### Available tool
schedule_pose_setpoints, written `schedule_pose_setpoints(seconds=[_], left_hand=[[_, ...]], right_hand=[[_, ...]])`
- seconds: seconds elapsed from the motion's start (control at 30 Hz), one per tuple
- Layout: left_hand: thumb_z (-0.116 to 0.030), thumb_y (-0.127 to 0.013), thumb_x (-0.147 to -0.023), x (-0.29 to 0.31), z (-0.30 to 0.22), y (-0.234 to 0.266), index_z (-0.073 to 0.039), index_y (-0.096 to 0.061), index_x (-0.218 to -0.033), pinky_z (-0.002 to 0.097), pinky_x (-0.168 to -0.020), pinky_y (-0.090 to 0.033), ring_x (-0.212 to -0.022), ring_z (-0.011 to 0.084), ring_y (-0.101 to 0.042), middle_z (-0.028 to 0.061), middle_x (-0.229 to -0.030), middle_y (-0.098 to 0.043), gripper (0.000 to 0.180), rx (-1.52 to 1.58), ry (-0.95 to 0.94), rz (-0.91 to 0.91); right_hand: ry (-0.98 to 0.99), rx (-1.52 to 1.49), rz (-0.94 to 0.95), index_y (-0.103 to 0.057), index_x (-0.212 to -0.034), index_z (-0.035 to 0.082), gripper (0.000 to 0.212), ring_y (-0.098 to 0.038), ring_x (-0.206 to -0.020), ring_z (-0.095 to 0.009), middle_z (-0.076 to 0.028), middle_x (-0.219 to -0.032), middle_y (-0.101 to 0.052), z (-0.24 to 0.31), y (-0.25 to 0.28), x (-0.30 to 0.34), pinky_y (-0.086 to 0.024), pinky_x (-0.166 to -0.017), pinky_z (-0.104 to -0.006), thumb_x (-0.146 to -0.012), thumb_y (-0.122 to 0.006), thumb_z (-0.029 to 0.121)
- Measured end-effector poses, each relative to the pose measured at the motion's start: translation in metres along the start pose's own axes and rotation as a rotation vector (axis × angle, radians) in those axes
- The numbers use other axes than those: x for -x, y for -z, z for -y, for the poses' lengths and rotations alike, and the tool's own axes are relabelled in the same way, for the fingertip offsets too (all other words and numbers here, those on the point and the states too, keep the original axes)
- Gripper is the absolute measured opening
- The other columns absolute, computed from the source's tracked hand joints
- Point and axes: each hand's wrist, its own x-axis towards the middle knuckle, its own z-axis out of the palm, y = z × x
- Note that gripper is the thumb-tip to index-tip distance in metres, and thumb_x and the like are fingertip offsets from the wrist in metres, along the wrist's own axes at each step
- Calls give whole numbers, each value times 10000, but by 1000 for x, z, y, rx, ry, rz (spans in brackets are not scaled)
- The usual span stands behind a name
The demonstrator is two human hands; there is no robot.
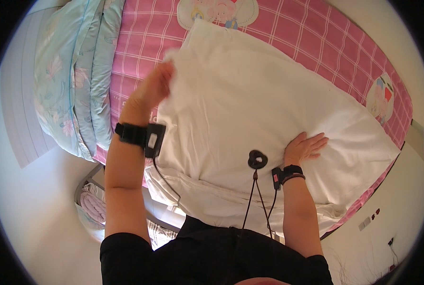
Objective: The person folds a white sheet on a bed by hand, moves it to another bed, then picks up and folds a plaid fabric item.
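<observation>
While your right hand [304,148] lies spread on the central white cloth [240,99] at 3 o'clock, your blurred left hand [159,81] seems to pinch the cloth's edge at 11. Anchor with the flat right palm, pull gently, smooth the folds [221,187] at 6. Bare pink sheet [323,52] leaves room at 1; mind the bed edge [404,126] at 3 and blue quilt [62,85] at 10.

The bed [319,31] wears a pink sheet [143,23] crossed by white lines, with cartoon patches [243,10]. Over much of it I see a white cloth [240,95], creased along its near edge; a blue flowered quilt [62,85] lies bunched at the person's left.
</observation>
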Motion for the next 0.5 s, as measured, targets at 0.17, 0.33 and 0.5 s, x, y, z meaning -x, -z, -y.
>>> schedule_pose_setpoints(seconds=[0.17,0.33,0.5], left_hand=[[-329,-508,-803,-47,-19,18,-1,-590,-855,249,-599,-443,-659,153,-570,60,-767,-609,342,-727,191,127],[-441,-541,-751,-103,-2,2,4,-598,-841,266,-567,-435,-634,191,-576,89,-725,-610,459,-1140,-415,-423],[-483,-523,-710,-115,-9,-22,-57,-606,-780,325,-599,-442,-674,232,-581,72,-704,-605,440,-1531,-87,-321]], right_hand=[[-8,14,40,-72,-1320,22,661,23,-1285,-292,-164,-1388,20,-1,-3,-1,-21,-976,-535,-806,-353,328],[-1,21,29,-67,-1319,17,674,20,-1282,-305,-167,-1387,15,0,-5,-1,-28,-974,-536,-801,-357,337],[-4,57,28,-65,-1319,14,681,11,-1281,-316,-170,-1387,10,-1,-7,-1,-44,-971,-539,-799,-358,343]])
